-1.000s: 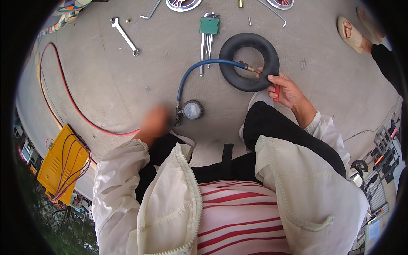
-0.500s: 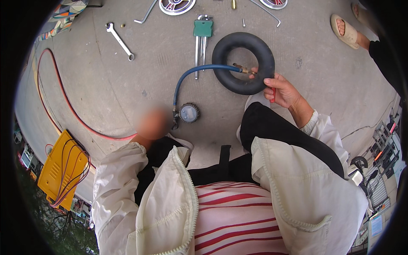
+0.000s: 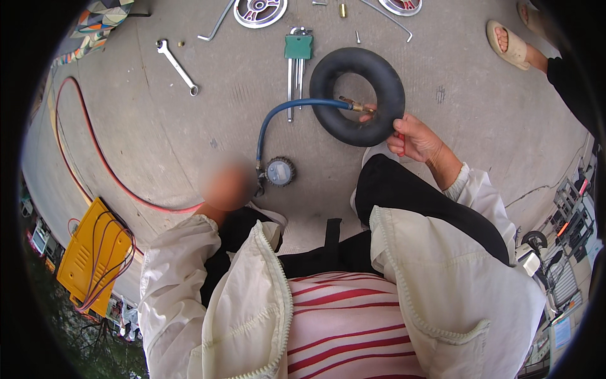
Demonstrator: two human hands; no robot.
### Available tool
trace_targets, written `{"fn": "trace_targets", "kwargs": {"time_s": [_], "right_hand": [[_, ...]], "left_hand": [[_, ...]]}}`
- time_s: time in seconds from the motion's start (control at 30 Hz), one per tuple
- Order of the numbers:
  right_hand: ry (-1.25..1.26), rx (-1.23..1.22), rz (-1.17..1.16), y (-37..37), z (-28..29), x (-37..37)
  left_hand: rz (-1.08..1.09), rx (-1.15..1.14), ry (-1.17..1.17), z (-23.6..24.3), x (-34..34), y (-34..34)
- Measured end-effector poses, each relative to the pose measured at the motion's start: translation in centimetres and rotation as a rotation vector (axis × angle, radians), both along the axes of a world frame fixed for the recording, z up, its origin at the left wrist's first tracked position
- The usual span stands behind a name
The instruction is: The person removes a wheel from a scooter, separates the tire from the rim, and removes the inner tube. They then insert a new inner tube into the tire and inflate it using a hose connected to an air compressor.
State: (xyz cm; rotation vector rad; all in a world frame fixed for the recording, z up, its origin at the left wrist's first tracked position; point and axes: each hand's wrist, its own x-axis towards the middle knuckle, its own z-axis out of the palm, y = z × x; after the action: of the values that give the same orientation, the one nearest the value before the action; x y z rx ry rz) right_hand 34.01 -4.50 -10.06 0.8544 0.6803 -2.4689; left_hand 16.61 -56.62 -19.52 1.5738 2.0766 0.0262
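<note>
My right hand (image 3: 418,138) is closed on the near right side of a black inner tube (image 3: 328,117), thumb on top. Some of its fingertips show inside the ring, by a brass hose fitting (image 3: 360,107) at the tube's valve. Below the thumb a small red thing (image 3: 401,144) shows in that hand. From the fitting a blue hose (image 3: 273,120) curves back to a tire inflator with a round black gauge (image 3: 279,171). My left hand (image 3: 227,184) is blurred, but the inflator's gauge end sticks out of it, and a red air hose (image 3: 136,194) enters its other side.
Beyond lie a green-holder hex key set (image 3: 298,47), a combination wrench (image 3: 177,67), wheel rims (image 3: 261,11), bent metal bars (image 3: 218,22), a brass piece (image 3: 343,10) and a screw (image 3: 358,36). A yellow panel (image 3: 95,259) stands left; someone's slippered foot (image 3: 507,45) is far right.
The whole view has shifted slightly, so the floor things sit a little lower in it. Both hands, the inner tube and the inflator keep their places relative to each other.
</note>
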Motion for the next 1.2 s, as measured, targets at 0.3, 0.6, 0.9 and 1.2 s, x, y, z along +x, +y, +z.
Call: {"fn": "trace_targets", "kwargs": {"time_s": [0.3,0.6,0.9,1.2], "right_hand": [[0.003,0.023,0.017,0.0,0.1,-0.4],[0.0,0.017,-0.005,-0.2,0.3,-0.4],[0.013,0.035,-0.002,-0.4,0.7,-0.6],[-0.028,0.183,0.1,-0.9,2.3,-1.6]], "left_hand": [[0.003,0.024,-0.036,1.1,-0.3,1.4],[0.023,0.039,0.014,0.3,-0.2,1.1],[0.061,0.012,0.022,2.0,0.0,1.5],[0.283,0.304,-0.121,15.8,-3.8,27.7]]}}
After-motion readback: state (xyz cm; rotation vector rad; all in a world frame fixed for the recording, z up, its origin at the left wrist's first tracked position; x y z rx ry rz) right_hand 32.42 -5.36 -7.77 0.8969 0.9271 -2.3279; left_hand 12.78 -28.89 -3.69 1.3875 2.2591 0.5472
